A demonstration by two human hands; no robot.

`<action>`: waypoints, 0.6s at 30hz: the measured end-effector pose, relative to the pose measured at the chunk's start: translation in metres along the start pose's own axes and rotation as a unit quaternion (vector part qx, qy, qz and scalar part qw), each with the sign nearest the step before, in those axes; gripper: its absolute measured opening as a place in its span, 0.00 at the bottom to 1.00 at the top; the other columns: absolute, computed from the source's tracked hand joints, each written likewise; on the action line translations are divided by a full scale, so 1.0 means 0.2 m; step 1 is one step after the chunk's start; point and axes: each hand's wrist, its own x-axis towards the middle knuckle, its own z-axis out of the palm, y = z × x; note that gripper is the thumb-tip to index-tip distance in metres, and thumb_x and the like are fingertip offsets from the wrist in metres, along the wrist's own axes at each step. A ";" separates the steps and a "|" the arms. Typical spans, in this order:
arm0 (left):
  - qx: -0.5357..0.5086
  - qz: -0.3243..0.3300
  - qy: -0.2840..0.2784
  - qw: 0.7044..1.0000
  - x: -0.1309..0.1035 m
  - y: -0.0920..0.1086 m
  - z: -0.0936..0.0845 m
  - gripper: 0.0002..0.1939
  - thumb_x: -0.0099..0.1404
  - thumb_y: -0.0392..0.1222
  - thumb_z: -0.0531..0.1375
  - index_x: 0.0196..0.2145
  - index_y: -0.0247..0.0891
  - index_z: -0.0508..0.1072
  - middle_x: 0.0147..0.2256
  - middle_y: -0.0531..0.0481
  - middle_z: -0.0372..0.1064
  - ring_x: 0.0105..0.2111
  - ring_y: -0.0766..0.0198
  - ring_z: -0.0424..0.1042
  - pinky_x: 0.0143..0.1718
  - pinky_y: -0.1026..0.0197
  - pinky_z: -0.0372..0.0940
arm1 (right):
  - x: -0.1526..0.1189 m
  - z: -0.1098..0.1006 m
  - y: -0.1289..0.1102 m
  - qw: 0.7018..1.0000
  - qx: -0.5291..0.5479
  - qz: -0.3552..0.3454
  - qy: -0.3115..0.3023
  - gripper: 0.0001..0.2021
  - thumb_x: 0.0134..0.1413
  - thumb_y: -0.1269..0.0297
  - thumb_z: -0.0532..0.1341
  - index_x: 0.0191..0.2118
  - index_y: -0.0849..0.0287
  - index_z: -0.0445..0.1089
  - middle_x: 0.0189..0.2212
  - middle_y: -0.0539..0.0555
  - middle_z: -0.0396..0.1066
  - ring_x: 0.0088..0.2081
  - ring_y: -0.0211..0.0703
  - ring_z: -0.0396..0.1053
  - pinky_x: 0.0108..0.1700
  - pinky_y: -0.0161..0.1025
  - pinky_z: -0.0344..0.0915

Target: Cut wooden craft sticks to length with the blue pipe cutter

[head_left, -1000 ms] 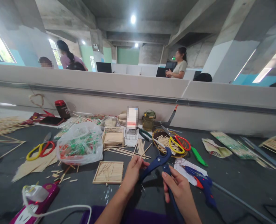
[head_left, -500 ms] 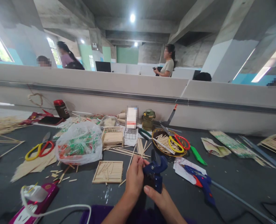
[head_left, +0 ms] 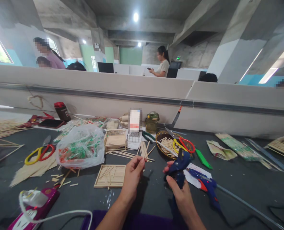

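Observation:
My left hand (head_left: 134, 175) is closed in a pinch above the middle of the table, with a thin wooden stick (head_left: 145, 156) at its fingertips, partly hidden by them. My right hand (head_left: 179, 188) is wrapped around a dark blue pipe cutter (head_left: 181, 162), its jaw end pointing up and away from me. Left of my left hand lies a square panel of glued sticks (head_left: 110, 182), with loose short sticks on top. A small stick-built piece (head_left: 115, 140) stands behind it, and loose sticks (head_left: 144, 148) lie just beyond my left fingertips.
A basket of short sticks (head_left: 164, 155) holds scissors (head_left: 187, 144). At right lie a blue glue gun (head_left: 210, 189) and a green knife (head_left: 203, 159). On the left are a plastic bag (head_left: 81, 148), other scissors (head_left: 46, 152) and a purple power strip (head_left: 49, 199). A green bottle (head_left: 152, 122) stands behind.
My hands have moved apart: the right, with the pipe cutter, has shifted right and away from the stick in my left fingers. In the background, two people have moved left.

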 end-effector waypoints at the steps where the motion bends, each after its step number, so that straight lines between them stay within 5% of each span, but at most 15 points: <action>1: -0.007 -0.011 0.004 1.000 0.00 0.01 0.00 0.18 0.55 0.54 0.65 0.33 0.36 0.73 0.21 0.57 0.61 0.18 0.74 0.52 0.19 0.70 0.45 | 0.01 -0.02 0.01 0.998 -0.061 -0.008 0.011 0.20 0.56 0.56 0.57 0.52 0.55 0.62 0.44 0.56 0.70 0.47 0.50 0.68 0.52 0.48 0.63; 7: 0.008 0.069 -0.026 0.997 -0.03 0.02 0.01 0.14 0.56 0.49 0.65 0.35 0.36 0.77 0.30 0.51 0.71 0.26 0.69 0.62 0.27 0.69 0.55 | 0.01 0.00 0.01 0.949 -0.290 -0.122 -0.030 0.25 0.48 0.67 0.57 0.54 0.55 0.60 0.47 0.57 0.66 0.50 0.52 0.64 0.53 0.49 0.62; 13: 0.026 0.102 -0.085 0.991 -0.02 0.01 0.01 0.09 0.57 0.45 0.65 0.30 0.36 0.76 0.29 0.50 0.70 0.31 0.64 0.65 0.36 0.66 0.60 | -0.02 0.04 -0.03 0.925 -0.352 -0.136 -0.044 0.26 0.42 0.70 0.57 0.53 0.57 0.60 0.44 0.58 0.66 0.47 0.53 0.65 0.49 0.49 0.63; 18: 0.069 0.117 -0.081 0.987 -0.01 0.01 0.01 0.09 0.60 0.45 0.63 0.29 0.36 0.76 0.30 0.49 0.68 0.33 0.62 0.65 0.37 0.65 0.60 | -0.03 0.04 -0.04 0.926 -0.348 -0.134 -0.053 0.27 0.42 0.71 0.57 0.53 0.57 0.59 0.46 0.59 0.65 0.49 0.54 0.63 0.51 0.50 0.61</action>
